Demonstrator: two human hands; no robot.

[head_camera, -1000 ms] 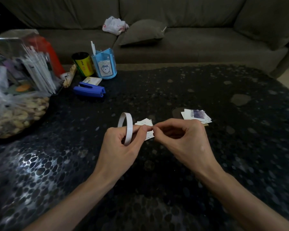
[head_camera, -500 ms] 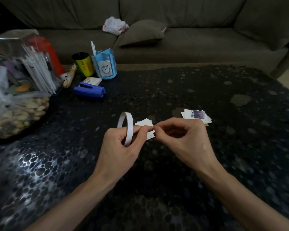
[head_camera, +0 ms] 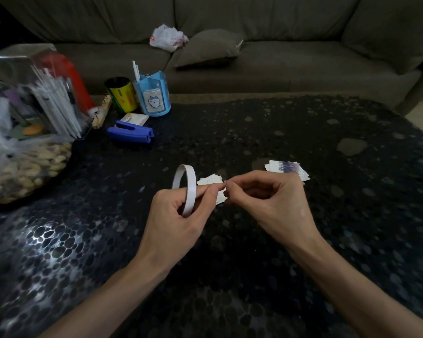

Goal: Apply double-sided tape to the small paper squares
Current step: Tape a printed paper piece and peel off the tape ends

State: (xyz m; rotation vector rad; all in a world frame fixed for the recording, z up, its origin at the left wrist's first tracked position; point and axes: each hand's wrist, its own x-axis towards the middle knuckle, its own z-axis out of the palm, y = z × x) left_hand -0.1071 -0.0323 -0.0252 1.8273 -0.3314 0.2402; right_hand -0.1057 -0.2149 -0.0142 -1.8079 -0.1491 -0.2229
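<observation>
Over table [head_camera: 303,123], L hand [head_camera: 174,215] gripping tape roll [head_camera: 188,189], R hand [head_camera: 266,201] pinching

The room is lying in dim, flat light, and the dark worktop [head_camera: 291,132] is swallowing most of it. A pale glare is spreading over its pebbled surface at the lower left. The left hand [head_camera: 174,223] and the right hand [head_camera: 271,206] are showing sharp and evenly lit in the middle. At the left edge the bag of nuts [head_camera: 22,167] is smearing into blur, and the sofa [head_camera: 291,64] is bowing toward the darkening corners.
</observation>
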